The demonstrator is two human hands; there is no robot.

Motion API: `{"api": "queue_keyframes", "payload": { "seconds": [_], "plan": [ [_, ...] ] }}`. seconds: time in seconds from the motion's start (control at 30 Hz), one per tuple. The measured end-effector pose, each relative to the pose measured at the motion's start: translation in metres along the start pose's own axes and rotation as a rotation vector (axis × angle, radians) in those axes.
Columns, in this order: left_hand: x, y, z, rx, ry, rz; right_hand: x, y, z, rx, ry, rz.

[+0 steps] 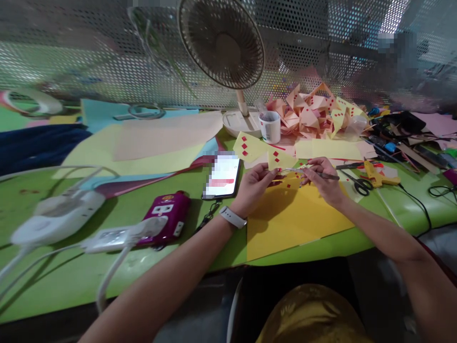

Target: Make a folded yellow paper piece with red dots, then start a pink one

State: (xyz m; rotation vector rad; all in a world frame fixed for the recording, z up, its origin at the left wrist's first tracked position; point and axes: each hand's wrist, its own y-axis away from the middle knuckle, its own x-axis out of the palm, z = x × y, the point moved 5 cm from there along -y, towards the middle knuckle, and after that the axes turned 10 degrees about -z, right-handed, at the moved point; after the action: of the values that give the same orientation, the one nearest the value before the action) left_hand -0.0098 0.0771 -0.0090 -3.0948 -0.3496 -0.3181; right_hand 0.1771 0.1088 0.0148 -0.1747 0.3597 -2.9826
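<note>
Your left hand point(254, 183) pinches the small yellow paper piece point(280, 161) above the yellow sheet point(293, 214). Your right hand point(323, 178) grips a thin tool point(323, 175) at its edge. Keep the paper taut and work the tip slowly.

Hidden, cropped and blurred items, head view

Phone point(223, 177), centre: screen pixelated, content unreadable. Pixelated patch point(386, 43), upper right: what lies behind cannot be told. White plug adapter point(57, 216) and cables, left: motion-blurred, outlines soft. Left hand point(254, 186): fingertips hide the near end of the thin tool point(323, 175); tool type too small to tell. Right hand point(323, 183): its grip covers the tool's middle. Yellow sheet point(289, 219): upper edge hidden under both hands. Fan point(221, 40): top cut off by the upper edge. Both forearms cropped at the lower edge. Clutter point(410, 138), far right of the desk point(64, 281): too small to identify.
</note>
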Motion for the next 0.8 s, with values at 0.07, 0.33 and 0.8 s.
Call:
{"api": "queue_keyframes", "payload": {
  "seconds": [0.07, 0.33, 0.8],
  "plan": [
    [0.0000, -0.0002, 0.0009, -0.007, 0.003, -0.004, 0.0009, 0.0000, -0.0021, 0.009, -0.010, 0.004],
    [0.0014, -0.0005, 0.0037, -0.037, -0.004, 0.017, -0.0010, -0.0024, -0.0072, 0.020, -0.030, -0.012],
    [0.0003, -0.0023, 0.0065, -0.039, -0.032, 0.040, -0.0008, -0.0011, -0.0046, -0.013, -0.006, -0.011]
  ]
}}
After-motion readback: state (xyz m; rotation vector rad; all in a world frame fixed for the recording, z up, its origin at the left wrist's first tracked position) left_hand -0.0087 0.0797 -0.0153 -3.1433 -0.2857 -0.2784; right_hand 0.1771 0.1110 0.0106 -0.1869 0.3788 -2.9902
